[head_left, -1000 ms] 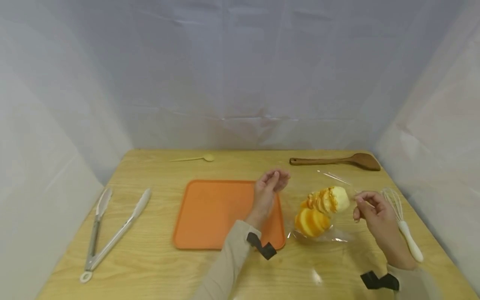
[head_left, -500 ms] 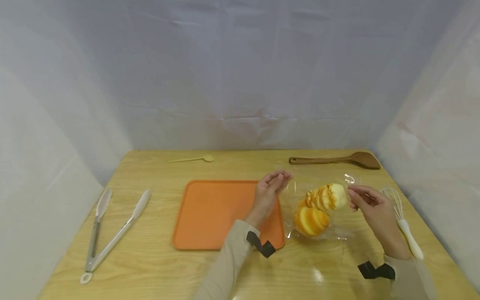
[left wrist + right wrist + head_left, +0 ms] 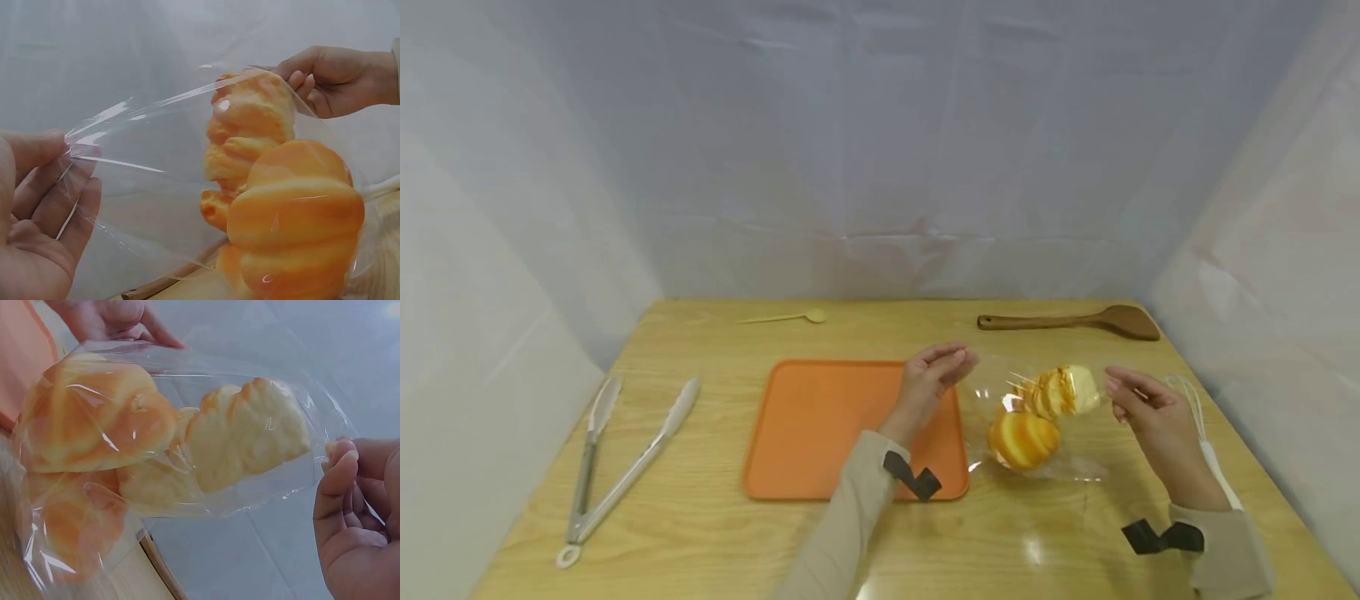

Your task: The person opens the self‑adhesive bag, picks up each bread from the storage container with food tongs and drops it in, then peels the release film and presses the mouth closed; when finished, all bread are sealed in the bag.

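Observation:
A clear plastic bag (image 3: 206, 487) with several bread pieces inside is stretched between both hands above the table. My left hand (image 3: 928, 383) pinches one edge of the film between thumb and fingers, and the film gathers into creases there in the left wrist view. Thumb and forefinger of my right hand (image 3: 1157, 421) pinch the opposite edge, close by the pale end of a long ridged bread (image 3: 1060, 392). Below that bread, a rounded striped bun (image 3: 1024, 440) lies in the bag. Further bread (image 3: 72, 528) shows through the film in the right wrist view.
An orange tray (image 3: 827, 429) lies left of the bag, partly under my left forearm. Metal tongs (image 3: 625, 483) spread at the far left. A small yellow spoon (image 3: 790, 317) and a wooden spatula (image 3: 1067, 321) lie at the back. A whisk (image 3: 1213, 458) lies behind my right hand.
The right hand has moved left toward the bag and then slightly back right. The film near the left hand has shifted and creased. Both hands keep hold of the bag.

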A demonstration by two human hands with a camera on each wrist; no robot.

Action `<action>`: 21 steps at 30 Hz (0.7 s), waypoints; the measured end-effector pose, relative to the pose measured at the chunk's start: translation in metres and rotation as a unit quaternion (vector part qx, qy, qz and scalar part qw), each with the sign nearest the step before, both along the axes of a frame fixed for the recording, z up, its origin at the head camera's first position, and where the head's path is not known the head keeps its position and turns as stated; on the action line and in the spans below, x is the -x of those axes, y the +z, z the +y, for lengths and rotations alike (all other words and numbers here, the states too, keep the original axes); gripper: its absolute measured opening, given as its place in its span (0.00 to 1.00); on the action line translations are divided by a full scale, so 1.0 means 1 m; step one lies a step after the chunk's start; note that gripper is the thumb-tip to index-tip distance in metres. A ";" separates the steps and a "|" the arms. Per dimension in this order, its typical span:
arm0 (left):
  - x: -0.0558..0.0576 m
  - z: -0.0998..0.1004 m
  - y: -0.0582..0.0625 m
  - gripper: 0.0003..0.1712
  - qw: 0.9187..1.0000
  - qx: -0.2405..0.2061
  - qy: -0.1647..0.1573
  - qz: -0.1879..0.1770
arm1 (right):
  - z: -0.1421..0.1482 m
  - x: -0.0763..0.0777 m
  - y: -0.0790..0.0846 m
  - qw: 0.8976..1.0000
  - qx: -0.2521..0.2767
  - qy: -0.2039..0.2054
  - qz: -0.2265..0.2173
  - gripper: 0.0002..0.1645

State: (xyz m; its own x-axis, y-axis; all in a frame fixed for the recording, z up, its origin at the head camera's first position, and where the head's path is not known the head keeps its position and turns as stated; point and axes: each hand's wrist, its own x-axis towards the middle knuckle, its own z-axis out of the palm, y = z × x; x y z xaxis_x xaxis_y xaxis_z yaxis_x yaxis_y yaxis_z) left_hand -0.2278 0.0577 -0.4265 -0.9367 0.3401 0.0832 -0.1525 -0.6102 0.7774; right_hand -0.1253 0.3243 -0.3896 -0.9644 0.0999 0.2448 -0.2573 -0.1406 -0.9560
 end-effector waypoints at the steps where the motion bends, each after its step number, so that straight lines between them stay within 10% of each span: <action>1: 0.000 -0.001 0.000 0.17 1.000 -0.006 -0.005 -0.002 | 0.000 0.000 -0.001 1.000 0.022 0.013 0.005 0.20; 13: 0.001 -0.012 -0.005 0.22 0.998 -0.019 -0.064 0.012 | 0.000 0.004 -0.011 0.984 0.141 0.098 0.044 0.24; 21: 0.003 -0.014 -0.005 0.25 0.996 -0.030 -0.085 0.020 | 0.004 0.014 -0.017 0.950 0.165 0.228 0.132 0.26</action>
State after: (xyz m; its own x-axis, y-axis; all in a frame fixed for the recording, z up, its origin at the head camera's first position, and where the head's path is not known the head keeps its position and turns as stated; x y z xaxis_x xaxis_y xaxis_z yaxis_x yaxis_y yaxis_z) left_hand -0.2307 0.0435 -0.4314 -0.8619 0.4861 0.1443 -0.2271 -0.6245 0.7473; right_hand -0.1390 0.3286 -0.4064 -0.8352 -0.2008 0.5119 -0.3221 -0.5759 -0.7514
